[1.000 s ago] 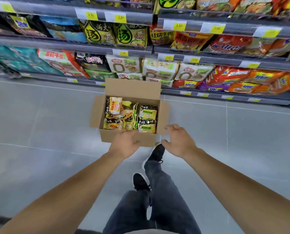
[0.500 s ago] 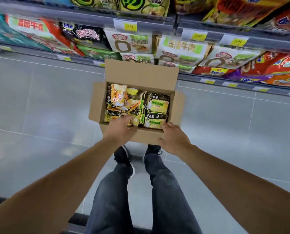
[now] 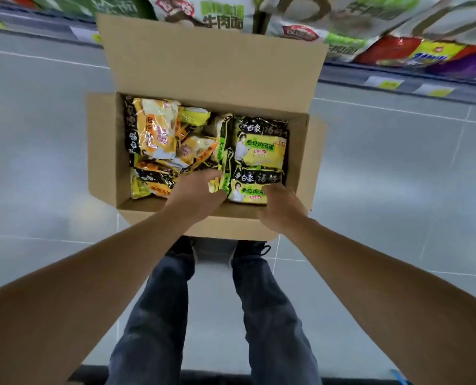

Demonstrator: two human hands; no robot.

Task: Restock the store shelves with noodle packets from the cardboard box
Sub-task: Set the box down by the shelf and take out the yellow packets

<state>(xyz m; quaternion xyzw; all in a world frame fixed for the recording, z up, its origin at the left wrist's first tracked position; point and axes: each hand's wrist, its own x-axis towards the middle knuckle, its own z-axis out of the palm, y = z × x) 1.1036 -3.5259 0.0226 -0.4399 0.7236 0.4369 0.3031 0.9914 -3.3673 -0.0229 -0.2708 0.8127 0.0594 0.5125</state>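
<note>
**Both hands down in the open box**

From my screen I saw a grey tiled floor (image 3: 37,151) running out to the left, pale grout lines crossing it, and a low store shelf (image 3: 397,79) with yellow price tags along the far edge, stocked with bagged noodles (image 3: 225,12) in white, green, red and purple.

The cardboard box (image 3: 103,151) sat on the floor right before the person's shoes, its far flap standing up toward the shelf. The left hand (image 3: 195,190) reached over the near wall, fingers curled down among the noodle packets (image 3: 156,134); whether it pinched one I could not tell, the fingertips being buried. Orange-and-yellow packets lay jumbled to the left of that hand and beyond it.

Just to its right, the right hand (image 3: 281,207) rested at the near rim, fingers bent onto a green-and-yellow packet (image 3: 248,190); its hold was not clear either. Another such packet (image 3: 262,145) lay flat beyond it.
</note>
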